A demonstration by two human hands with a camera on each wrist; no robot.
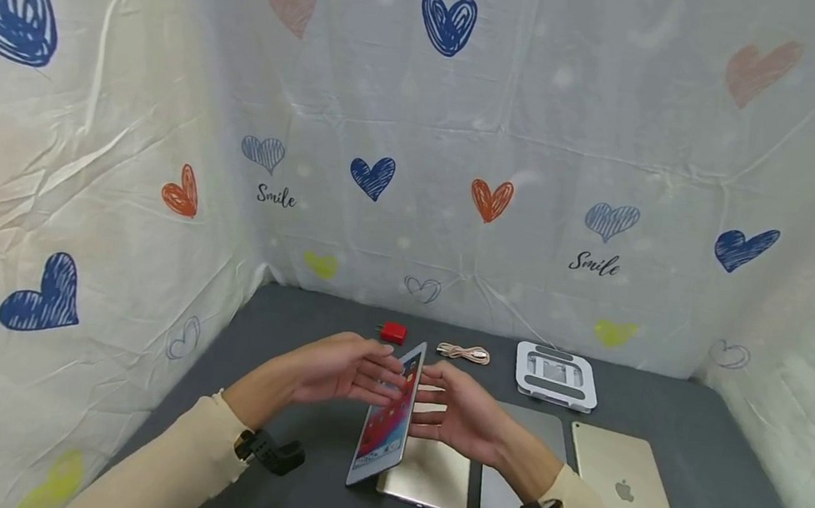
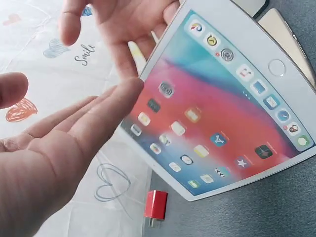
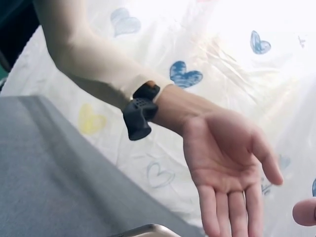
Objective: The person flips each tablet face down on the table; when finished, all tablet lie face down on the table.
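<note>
A white-framed tablet (image 1: 388, 419) with a lit screen of app icons is tilted up on edge between my two hands, its screen facing left. My left hand (image 1: 352, 369) is on the screen side, fingers straight; in the left wrist view its fingertips meet the tablet's edge. My right hand (image 1: 461, 411) is on the back side with fingers extended towards the tablet, its thumb raised. Neither hand's fingers curl round it. Partly hidden behind it lies a gold tablet (image 1: 431, 475). Whether the upright tablet's lower edge rests on anything cannot be seen clearly.
On the dark grey table lie a red charger plug (image 1: 393, 333), a coiled cable (image 1: 464, 353), a white folded stand (image 1: 555, 376), a grey flat device (image 1: 538, 428) under my right forearm, and another gold tablet (image 1: 626, 488). Heart-printed white sheets (image 1: 393, 118) surround the table.
</note>
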